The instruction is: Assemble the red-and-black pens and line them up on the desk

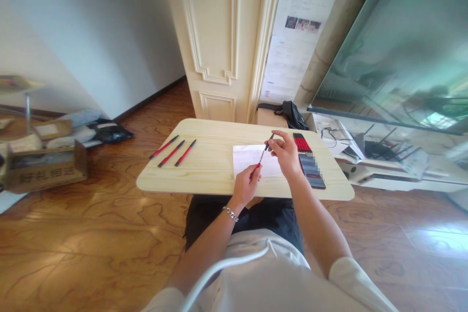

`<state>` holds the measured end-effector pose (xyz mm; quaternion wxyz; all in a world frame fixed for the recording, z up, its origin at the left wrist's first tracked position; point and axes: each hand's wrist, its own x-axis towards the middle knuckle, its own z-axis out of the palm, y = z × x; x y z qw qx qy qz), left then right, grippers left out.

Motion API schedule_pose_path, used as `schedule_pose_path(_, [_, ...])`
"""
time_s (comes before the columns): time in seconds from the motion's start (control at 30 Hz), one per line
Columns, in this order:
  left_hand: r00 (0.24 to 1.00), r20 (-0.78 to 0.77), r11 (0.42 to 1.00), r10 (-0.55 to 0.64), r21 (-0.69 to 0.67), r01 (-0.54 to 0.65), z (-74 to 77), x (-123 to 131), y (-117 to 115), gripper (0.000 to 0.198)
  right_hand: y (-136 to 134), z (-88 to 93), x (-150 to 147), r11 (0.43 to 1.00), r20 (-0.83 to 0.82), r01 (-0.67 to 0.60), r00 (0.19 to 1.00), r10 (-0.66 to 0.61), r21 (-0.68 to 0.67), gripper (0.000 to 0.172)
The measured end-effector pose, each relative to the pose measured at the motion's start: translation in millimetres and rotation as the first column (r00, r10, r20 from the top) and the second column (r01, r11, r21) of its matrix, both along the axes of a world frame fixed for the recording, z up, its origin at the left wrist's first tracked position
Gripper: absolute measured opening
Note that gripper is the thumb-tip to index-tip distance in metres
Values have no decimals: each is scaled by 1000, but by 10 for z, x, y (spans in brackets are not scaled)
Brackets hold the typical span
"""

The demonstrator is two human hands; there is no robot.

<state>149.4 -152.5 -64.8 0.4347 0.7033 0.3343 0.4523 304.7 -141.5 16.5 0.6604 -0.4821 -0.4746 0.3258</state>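
- Centre of the frame: a red-and-black pen (263, 156) above a white paper sheet (248, 158)
- Left of centre: three matching red-and-black pens (171, 153)
- Middle: a pale yellow tabletop (204, 175), faintly grained
- Lower left: orange-brown floorboards (91, 248), swirled with darker grain

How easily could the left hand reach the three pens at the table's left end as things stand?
Probably easily, once it lets go. The left hand grips the lower end of a pen, but no object stands between it and the three pens. They lie close by on the same tabletop, beyond the white paper's edge.
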Motion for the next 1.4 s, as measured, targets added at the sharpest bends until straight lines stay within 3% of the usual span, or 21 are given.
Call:
schedule_pose_path(0.57, [1000,-10,1000,-3,9,4,8,2,3,37,17,-47,26,1000,93,22,995,-23,17,44])
schedule_pose_path(1.4, [1000,-25,1000,-3,4,3,22,-2,-1,37,3,-27,14,999,77,34,996,-36,24,45])
